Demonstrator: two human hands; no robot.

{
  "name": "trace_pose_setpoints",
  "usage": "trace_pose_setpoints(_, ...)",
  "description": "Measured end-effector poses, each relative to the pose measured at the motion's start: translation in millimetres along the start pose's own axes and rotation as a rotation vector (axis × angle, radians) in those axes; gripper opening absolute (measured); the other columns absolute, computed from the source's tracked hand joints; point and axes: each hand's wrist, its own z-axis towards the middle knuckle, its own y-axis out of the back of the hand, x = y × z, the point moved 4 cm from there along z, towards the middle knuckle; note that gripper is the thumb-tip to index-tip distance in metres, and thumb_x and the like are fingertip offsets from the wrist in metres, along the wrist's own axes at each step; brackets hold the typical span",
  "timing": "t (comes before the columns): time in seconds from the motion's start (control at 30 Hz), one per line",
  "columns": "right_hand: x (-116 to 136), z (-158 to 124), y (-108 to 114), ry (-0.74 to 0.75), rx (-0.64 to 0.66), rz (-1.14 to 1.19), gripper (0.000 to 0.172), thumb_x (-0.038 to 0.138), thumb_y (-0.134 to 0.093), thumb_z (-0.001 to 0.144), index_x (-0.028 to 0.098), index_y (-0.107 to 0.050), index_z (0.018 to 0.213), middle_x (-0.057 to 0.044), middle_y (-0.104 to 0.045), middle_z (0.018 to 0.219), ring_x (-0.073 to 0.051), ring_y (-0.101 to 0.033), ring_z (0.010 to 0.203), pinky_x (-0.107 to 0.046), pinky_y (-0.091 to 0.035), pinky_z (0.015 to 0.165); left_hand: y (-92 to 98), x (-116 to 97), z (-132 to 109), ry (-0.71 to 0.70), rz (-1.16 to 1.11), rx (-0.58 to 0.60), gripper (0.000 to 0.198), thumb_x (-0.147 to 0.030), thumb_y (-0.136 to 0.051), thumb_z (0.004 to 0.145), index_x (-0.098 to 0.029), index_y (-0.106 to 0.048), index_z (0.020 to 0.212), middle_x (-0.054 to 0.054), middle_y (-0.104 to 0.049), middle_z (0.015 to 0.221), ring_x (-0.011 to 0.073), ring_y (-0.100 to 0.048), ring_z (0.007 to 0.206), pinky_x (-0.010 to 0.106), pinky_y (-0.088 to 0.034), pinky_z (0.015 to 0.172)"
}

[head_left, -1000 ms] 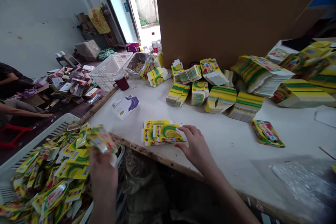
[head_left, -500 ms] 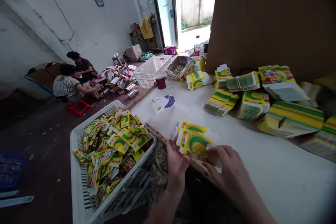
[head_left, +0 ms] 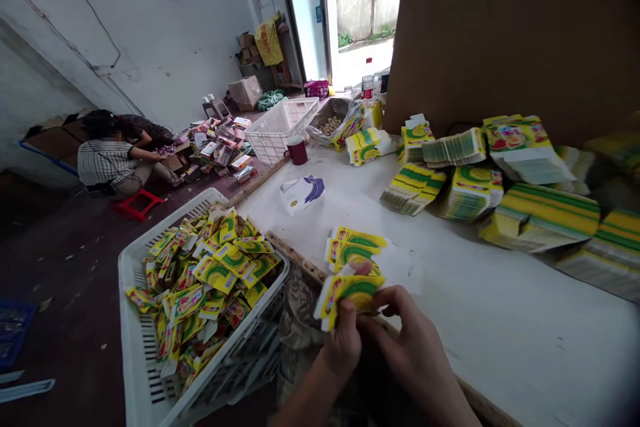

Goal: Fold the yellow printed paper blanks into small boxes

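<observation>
Between my two hands, just over the table's near edge, is a small yellow-and-green printed carton [head_left: 353,292]. My left hand [head_left: 345,333] grips its left part, thumb on the printed face. The fingers of my right hand [head_left: 407,323] pinch its right end; their tips are partly hidden. Right behind it, flat cartons [head_left: 357,243] lie on the white tabletop [head_left: 480,293], their white flaps pointing right. To my left stands a white plastic basket [head_left: 131,320] heaped with yellow cartons [head_left: 213,277].
Stacks of flat cartons [head_left: 550,210] line the table's right and back. Farther off are a white-and-purple box [head_left: 301,195], a maroon mug [head_left: 297,150], a bag of small round pieces [head_left: 330,125] and a white crate [head_left: 283,123]. People [head_left: 107,153] sit at far left beside piled packets.
My hands have drawn the carton off the flat ones and toward me, and the left thumb now presses on its face. The view has shifted slightly.
</observation>
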Motion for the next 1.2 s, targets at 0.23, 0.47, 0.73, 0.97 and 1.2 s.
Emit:
trace_pose_setpoints(0.23, 15.8, -12.7, -8.6, 0.002, 0.171, 0.225, 0.014, 0.021, -0.061, 0.078, 0.021, -0.049, 0.086, 0.0, -0.058, 0.08, -0.015, -0.054, 0.073, -0.028, -0.049, 0.067, -17.4, -21.3, 17.9, 0.114, -0.503, -0.207, 0.032, -0.05, -0.072, 0.074, -0.019, -0.064, 0.079, -0.002, -0.058, 0.068, 0.0132, -0.059, 0.066, 0.026, -0.052, 0.072)
trace_pose_setpoints(0.47, 10.9, -5.1, 7.3, -0.047, 0.018, 0.28, 0.015, 0.027, -0.061, 0.082, 0.021, -0.057, 0.095, -0.002, -0.067, 0.087, -0.016, -0.061, 0.076, -0.028, -0.05, 0.068, -6.5, -15.7, 8.1, 0.123, -0.234, -0.1, 0.051, -0.062, -0.073, 0.067, -0.02, -0.067, 0.095, 0.003, -0.07, 0.096, 0.0182, -0.065, 0.087, 0.029, -0.051, 0.081)
trace_pose_setpoints(0.73, 15.0, 0.9, 55.5, 0.255, -0.206, -0.15, 0.012, 0.018, -0.06, 0.087, 0.025, -0.069, 0.091, -0.002, -0.073, 0.086, -0.019, -0.064, 0.084, -0.034, -0.05, 0.078, 21.2, -47.8, 18.5, -0.156, 0.15, -0.056, 0.044, -0.045, -0.066, 0.083, -0.024, -0.06, 0.12, 0.007, -0.065, 0.122, 0.0213, -0.059, 0.115, 0.032, -0.044, 0.099)
trace_pose_setpoints(0.97, 29.6, -11.0, 44.1, 0.544, -0.089, -0.39, 0.037, 0.017, -0.059, 0.087, 0.032, -0.056, 0.121, 0.0, -0.063, 0.128, -0.023, -0.043, 0.132, -0.05, -0.009, 0.118, -3.4, -57.1, 13.8, -0.002, 0.942, 0.491, 0.07, -0.028, -0.08, 0.065, -0.021, -0.05, 0.128, 0.014, -0.062, 0.124, 0.0328, -0.058, 0.114, 0.044, -0.046, 0.097)
trace_pose_setpoints(1.2, -5.5, -8.3, 17.1, -0.175, 0.037, 0.541, 0.045, 0.036, -0.038, 0.096, 0.019, -0.044, 0.138, -0.011, -0.054, 0.138, -0.025, -0.054, 0.125, -0.043, -0.046, 0.104, -12.2, -29.9, 3.5, -0.229, 1.098, 0.437, 0.068, -0.033, -0.071, 0.074, -0.018, -0.037, 0.131, 0.016, -0.065, 0.11, 0.0322, -0.066, 0.095, 0.042, -0.054, 0.079)
